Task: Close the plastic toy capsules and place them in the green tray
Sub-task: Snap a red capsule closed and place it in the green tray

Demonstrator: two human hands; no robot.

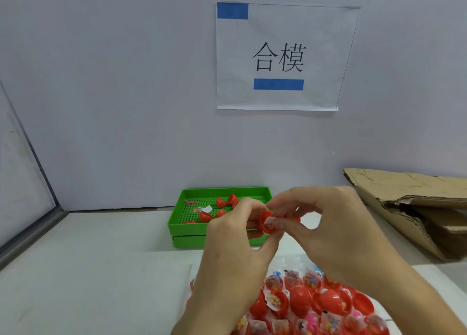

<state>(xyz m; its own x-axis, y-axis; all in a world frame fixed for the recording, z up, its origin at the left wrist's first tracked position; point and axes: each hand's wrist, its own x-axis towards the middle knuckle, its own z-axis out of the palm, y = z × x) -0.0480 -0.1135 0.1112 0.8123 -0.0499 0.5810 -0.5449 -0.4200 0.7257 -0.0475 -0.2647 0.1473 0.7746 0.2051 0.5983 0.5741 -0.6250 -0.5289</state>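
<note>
Head view: left hand [235, 223] and right hand [326, 216] both pinch a red capsule [267, 223], whose halves may slip apart if misaligned.

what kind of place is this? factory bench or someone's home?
Likely a partitioned assembly or packing workstation: a printed sign taped to the wall, a green tray of red capsule halves, a bulk pile of capsules, and a flattened cardboard box.
</note>
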